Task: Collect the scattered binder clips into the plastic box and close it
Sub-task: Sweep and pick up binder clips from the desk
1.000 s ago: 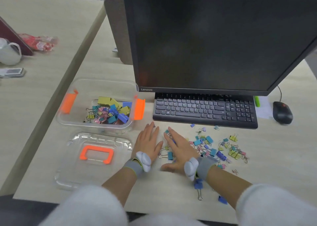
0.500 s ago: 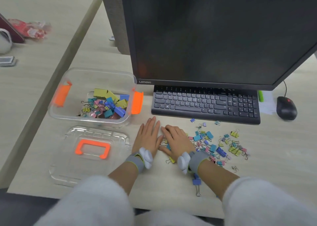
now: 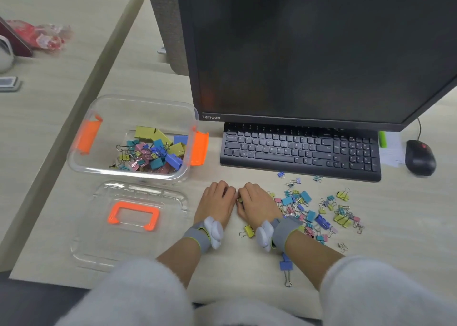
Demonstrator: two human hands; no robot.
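The clear plastic box (image 3: 81, 162) with orange latches stands open left of the keyboard and holds several coloured binder clips (image 3: 153, 150). Its clear lid (image 3: 99, 241) with an orange handle lies flat in front of it. My left hand (image 3: 217, 202) and my right hand (image 3: 257, 203) sit side by side on the desk, fingers curled, with a small bunch of clips gathered between them. Several scattered clips (image 3: 319, 212) lie to the right of my right hand. A yellow clip (image 3: 248, 231) lies below my hands and a blue clip (image 3: 286, 266) near my right forearm.
A black keyboard (image 3: 296, 150) and a large monitor (image 3: 309, 53) stand right behind the hands. A black mouse (image 3: 420, 157) sits at the far right. On the adjoining desk to the left are a red wrapper (image 3: 42, 37) and a phone (image 3: 8, 83).
Both hands went from flat with fingers spread to curled and pressed together, scooping clips between them. The view shifted a little toward the desk.
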